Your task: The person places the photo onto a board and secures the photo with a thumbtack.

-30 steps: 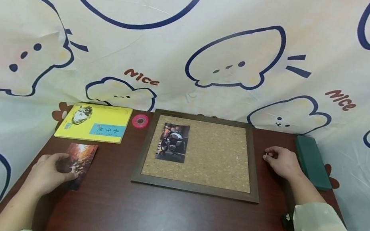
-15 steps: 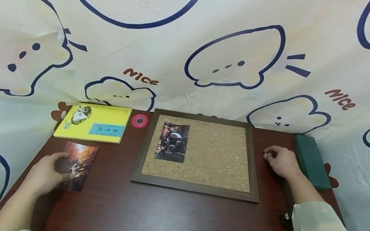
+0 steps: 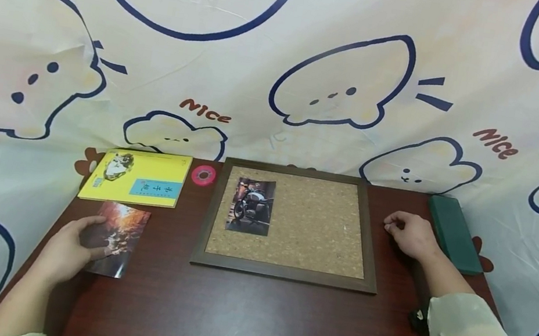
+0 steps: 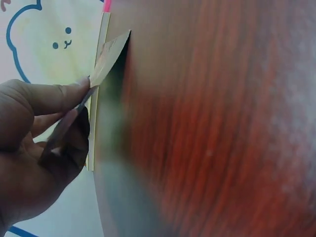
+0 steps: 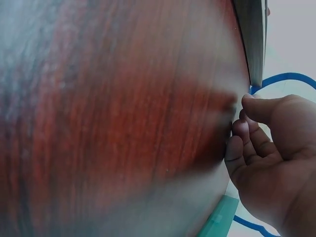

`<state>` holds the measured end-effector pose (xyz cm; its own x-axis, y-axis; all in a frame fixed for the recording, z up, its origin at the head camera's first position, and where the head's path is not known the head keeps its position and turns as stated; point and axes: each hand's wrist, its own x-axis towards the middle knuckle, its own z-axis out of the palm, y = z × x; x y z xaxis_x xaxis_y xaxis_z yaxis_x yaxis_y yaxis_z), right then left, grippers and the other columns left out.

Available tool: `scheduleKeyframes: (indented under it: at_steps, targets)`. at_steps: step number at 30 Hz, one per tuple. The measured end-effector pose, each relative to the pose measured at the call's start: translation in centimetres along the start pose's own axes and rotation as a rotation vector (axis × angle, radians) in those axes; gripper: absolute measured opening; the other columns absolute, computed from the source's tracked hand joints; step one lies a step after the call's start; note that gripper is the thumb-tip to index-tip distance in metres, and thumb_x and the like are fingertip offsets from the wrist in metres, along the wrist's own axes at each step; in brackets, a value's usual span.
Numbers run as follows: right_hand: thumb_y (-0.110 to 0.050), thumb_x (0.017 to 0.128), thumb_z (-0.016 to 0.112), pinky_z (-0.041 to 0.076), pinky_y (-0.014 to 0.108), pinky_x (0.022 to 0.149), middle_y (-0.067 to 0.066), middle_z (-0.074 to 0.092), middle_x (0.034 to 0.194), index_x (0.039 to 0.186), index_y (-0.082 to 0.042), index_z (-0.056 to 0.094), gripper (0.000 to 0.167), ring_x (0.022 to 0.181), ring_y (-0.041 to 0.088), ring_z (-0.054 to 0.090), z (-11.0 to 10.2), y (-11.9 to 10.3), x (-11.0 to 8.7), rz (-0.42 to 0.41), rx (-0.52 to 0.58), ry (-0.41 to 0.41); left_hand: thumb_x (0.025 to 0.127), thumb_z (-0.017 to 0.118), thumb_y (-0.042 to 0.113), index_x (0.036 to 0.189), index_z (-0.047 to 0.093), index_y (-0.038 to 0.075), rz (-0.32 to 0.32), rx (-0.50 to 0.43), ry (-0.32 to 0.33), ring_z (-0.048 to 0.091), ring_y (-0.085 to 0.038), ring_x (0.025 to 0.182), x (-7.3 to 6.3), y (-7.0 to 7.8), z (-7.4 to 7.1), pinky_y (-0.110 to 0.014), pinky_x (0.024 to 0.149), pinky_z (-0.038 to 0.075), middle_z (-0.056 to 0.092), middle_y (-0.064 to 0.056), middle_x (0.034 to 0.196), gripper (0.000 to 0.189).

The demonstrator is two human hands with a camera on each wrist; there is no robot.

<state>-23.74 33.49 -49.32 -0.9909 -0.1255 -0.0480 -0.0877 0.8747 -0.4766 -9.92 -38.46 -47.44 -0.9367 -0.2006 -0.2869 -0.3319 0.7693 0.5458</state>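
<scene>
My left hand (image 3: pixel 63 251) pinches a photo (image 3: pixel 132 227) with a fiery orange-red top and a darker lower part, at the left of the table. In the left wrist view the photo (image 4: pixel 109 58) shows nearly edge-on between the thumb and fingers, tilted, with the book's edge behind it. My right hand (image 3: pixel 412 236) rests between the board and a dark green case (image 3: pixel 456 234); its fingers are loosely curled, and nothing shows between them in the right wrist view. A wood-framed cork board (image 3: pixel 318 228) lies mid-table, with a motorcycle photo (image 3: pixel 251 206) on its left part.
A yellow book (image 3: pixel 158 168) lies at the back left, just beyond the held photo. Beside it is a pink ring-shaped roll (image 3: pixel 203 176). The brown table (image 3: pixel 245 323) meets a cartoon-printed cloth (image 3: pixel 326 142) at the back and sides.
The photo in my left hand has turned its printed face further up and shifted slightly right and away from me. My right hand stays in nearly the same place.
</scene>
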Motion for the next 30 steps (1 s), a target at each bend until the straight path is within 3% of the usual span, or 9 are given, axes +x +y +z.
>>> scheduleKeyframes:
  at_steps: [4, 10, 16, 20, 23, 30]
  targets:
    - [-0.016, 0.101, 0.065, 0.049, 0.049, 0.082, 0.013, 0.072, 0.105, 0.107, -0.008, 0.072, 0.011, 0.094, 0.030, 0.062, 0.0, -0.3, -0.2, 0.004, 0.012, 0.005, 0.086, 0.084, 0.021, 0.157, 0.034, -0.003, 0.028, -0.077, -0.016, 0.033, -0.058, 0.135, -0.2, 0.3, 0.1, -0.076, 0.103, 0.033, 0.030, -0.040, 0.154, 0.090]
    - [-0.016, 0.102, 0.064, 0.049, 0.049, 0.082, 0.014, 0.072, 0.108, 0.107, -0.009, 0.071, 0.011, 0.095, 0.031, 0.062, 0.1, -0.7, -0.4, -0.005, 0.025, 0.013, 0.087, 0.084, 0.028, 0.161, 0.032, 0.004, 0.041, -0.154, -0.016, 0.046, -0.050, 0.124, -0.5, 1.0, 0.4, -0.058, 0.092, 0.052, 0.034, -0.036, 0.155, 0.093]
    - [-0.018, 0.103, 0.065, 0.049, 0.050, 0.084, 0.015, 0.071, 0.111, 0.109, -0.009, 0.071, 0.012, 0.097, 0.031, 0.061, 0.2, -1.3, -0.6, -0.004, 0.034, 0.019, 0.088, 0.084, 0.032, 0.162, 0.031, 0.008, 0.055, -0.194, 0.005, 0.044, -0.050, 0.127, -0.4, 1.9, 1.0, -0.061, 0.094, 0.046, 0.035, -0.033, 0.155, 0.094]
    - [-0.018, 0.103, 0.065, 0.049, 0.049, 0.083, 0.015, 0.071, 0.111, 0.110, -0.010, 0.071, 0.013, 0.096, 0.031, 0.061, 0.2, -1.8, -0.6, 0.001, 0.039, 0.022, 0.090, 0.082, 0.028, 0.160, 0.035, 0.008, 0.087, -0.220, 0.021, 0.049, -0.045, 0.125, -0.3, 2.5, 1.4, -0.040, 0.085, 0.053, 0.040, -0.031, 0.153, 0.087]
    - [-0.018, 0.103, 0.065, 0.049, 0.049, 0.083, 0.015, 0.071, 0.110, 0.110, -0.010, 0.071, 0.012, 0.095, 0.030, 0.060, 0.1, -2.1, -0.7, -0.002, 0.037, 0.028, 0.092, 0.081, 0.029, 0.160, 0.036, 0.009, 0.120, -0.247, 0.011, 0.049, -0.043, 0.128, -0.2, 3.2, 1.6, -0.024, 0.077, 0.052, 0.042, -0.028, 0.155, 0.084]
    - [-0.018, 0.103, 0.066, 0.050, 0.049, 0.083, 0.014, 0.072, 0.110, 0.110, -0.010, 0.071, 0.012, 0.096, 0.030, 0.062, 0.1, -2.6, -0.8, -0.016, 0.042, 0.039, 0.093, 0.079, 0.035, 0.160, 0.038, 0.010, 0.171, -0.281, -0.016, 0.045, -0.047, 0.140, 0.1, 4.8, 2.1, -0.017, 0.082, 0.050, 0.043, -0.023, 0.158, 0.082]
